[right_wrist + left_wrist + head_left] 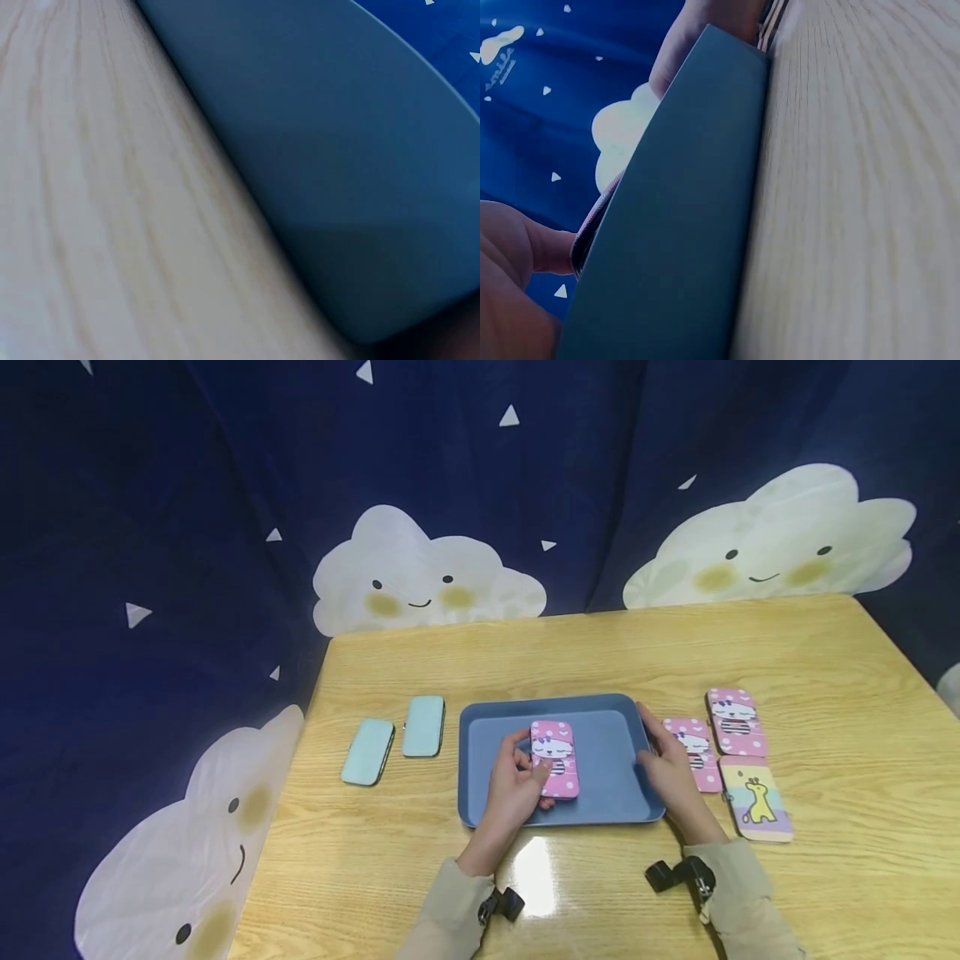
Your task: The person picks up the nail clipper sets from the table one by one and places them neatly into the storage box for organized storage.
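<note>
My left hand (516,785) holds a small pink case (564,747) with a cartoon animal on its lid, thumb across the front, over the blue tray (611,768). The right hand (670,772) grips the tray's right rim, thumb on the inner side and fingers outside. In the left wrist view the tray's wall (667,210) hides most of the case; only a dark edge (592,225) of it shows beside the left thumb. The right wrist view is mostly tray wall (322,150), with the hand almost wholly out of sight.
Two mint-green cases (367,752) lie left of the tray. On the right are two more pink cases (738,727) and a giraffe case (757,802), one partly behind the right hand. All stand on a wooden table (390,860) before a dark blue cloud-print curtain (585,468).
</note>
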### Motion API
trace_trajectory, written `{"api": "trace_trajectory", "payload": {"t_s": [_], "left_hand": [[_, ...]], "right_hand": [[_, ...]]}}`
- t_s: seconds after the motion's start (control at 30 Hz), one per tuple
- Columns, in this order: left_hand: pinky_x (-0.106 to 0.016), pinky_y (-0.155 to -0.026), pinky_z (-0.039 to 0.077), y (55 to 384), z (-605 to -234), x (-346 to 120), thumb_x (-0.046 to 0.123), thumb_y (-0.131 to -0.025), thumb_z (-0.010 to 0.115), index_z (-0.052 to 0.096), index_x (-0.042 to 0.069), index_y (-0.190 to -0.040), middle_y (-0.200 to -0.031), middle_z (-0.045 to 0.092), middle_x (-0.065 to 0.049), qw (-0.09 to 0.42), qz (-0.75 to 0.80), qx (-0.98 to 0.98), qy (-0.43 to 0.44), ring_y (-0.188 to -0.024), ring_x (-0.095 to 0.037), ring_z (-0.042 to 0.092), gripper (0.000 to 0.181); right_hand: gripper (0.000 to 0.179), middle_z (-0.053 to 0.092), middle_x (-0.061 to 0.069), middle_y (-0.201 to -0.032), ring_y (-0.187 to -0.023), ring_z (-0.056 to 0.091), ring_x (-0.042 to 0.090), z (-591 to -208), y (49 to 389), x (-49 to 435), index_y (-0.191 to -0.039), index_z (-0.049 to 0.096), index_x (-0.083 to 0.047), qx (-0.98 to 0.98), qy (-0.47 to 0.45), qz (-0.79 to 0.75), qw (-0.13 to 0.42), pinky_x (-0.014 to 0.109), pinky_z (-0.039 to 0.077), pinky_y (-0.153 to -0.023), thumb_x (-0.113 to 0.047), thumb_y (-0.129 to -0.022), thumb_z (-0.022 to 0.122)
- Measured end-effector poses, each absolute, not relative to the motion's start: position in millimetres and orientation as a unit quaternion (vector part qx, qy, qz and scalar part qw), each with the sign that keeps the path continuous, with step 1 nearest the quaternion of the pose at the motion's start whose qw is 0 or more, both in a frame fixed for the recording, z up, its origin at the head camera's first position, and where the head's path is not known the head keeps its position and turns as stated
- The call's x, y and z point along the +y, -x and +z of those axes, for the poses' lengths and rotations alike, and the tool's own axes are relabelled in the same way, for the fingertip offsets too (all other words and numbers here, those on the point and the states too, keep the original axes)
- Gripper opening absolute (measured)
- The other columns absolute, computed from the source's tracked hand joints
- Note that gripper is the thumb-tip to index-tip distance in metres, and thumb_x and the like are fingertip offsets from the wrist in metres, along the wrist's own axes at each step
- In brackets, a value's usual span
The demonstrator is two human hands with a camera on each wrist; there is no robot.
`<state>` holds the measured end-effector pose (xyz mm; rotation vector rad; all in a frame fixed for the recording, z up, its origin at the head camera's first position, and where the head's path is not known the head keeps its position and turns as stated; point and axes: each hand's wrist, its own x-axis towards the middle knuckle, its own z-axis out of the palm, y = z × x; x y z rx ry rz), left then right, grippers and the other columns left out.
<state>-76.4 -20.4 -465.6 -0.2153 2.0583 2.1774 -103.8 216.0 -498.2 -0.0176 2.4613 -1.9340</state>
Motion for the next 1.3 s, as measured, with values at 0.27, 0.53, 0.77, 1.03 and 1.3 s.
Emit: {"api": "trace_trajectory", "payload": {"t_s": [0.27, 0.53, 0.77, 1.03, 1.3], "left_hand": [[-0.035, -0.044, 0.053, 78.1, -464.8, -15.3, -0.001, -0.092, 0.065, 0.044, 0.009, -0.141, -0.079, 0.037, -0.002, 0.07, 0.72, 0.687, 0.068, -0.044, -0.015, 0.055, 0.055], [-0.032, -0.042, 0.052, 79.0, -465.0, -8.8, -0.002, -0.09, 0.065, 0.045, 0.008, -0.14, -0.078, 0.037, -0.003, 0.071, 0.719, 0.688, 0.068, -0.043, -0.014, 0.053, 0.055], [-0.034, -0.042, 0.053, 80.4, -467.4, -5.8, -0.002, -0.09, 0.066, 0.045, 0.008, -0.139, -0.078, 0.038, -0.002, 0.07, 0.717, 0.69, 0.064, -0.042, -0.015, 0.054, 0.054], [-0.035, -0.041, 0.052, 81.9, -469.5, -3.4, 0.0, -0.089, 0.067, 0.046, 0.008, -0.139, -0.076, 0.04, -0.002, 0.069, 0.697, 0.711, 0.061, -0.04, -0.015, 0.054, 0.054], [-0.033, -0.039, 0.051, 84.4, -470.3, 1.0, -0.001, -0.088, 0.067, 0.047, 0.005, -0.138, -0.074, 0.041, -0.001, 0.06, 0.688, 0.721, 0.055, -0.039, -0.014, 0.053, 0.054]], "right_hand": [[0.078, 0.02, 0.015, -0.162, -0.149, 0.013, 0.032, -497.6, 104.4, 216.3, -0.157, 0.025, -0.007, 0.787, 0.002, -0.617, 0.011, 0.003, 0.017, -0.103, 0.017, -0.084, 0.041], [0.078, 0.02, 0.016, -0.162, -0.149, 0.013, 0.032, -499.2, 105.3, 216.6, -0.156, 0.025, -0.006, 0.786, 0.0, -0.619, 0.011, 0.001, 0.017, -0.102, 0.017, -0.084, 0.041], [0.078, 0.02, 0.016, -0.162, -0.149, 0.013, 0.031, -499.8, 105.5, 217.4, -0.157, 0.025, -0.007, 0.787, -0.007, -0.617, 0.016, 0.002, 0.017, -0.103, 0.017, -0.084, 0.041], [0.079, 0.019, 0.015, -0.162, -0.15, 0.012, 0.03, -500.7, 104.6, 216.8, -0.157, 0.024, -0.008, 0.784, -0.009, -0.621, 0.018, 0.009, 0.015, -0.109, 0.017, -0.084, 0.041], [0.079, 0.019, 0.014, -0.163, -0.15, 0.012, 0.029, -499.2, 104.9, 215.8, -0.157, 0.024, -0.01, 0.784, -0.015, -0.62, 0.022, 0.024, 0.013, -0.117, 0.016, -0.084, 0.04]]}}
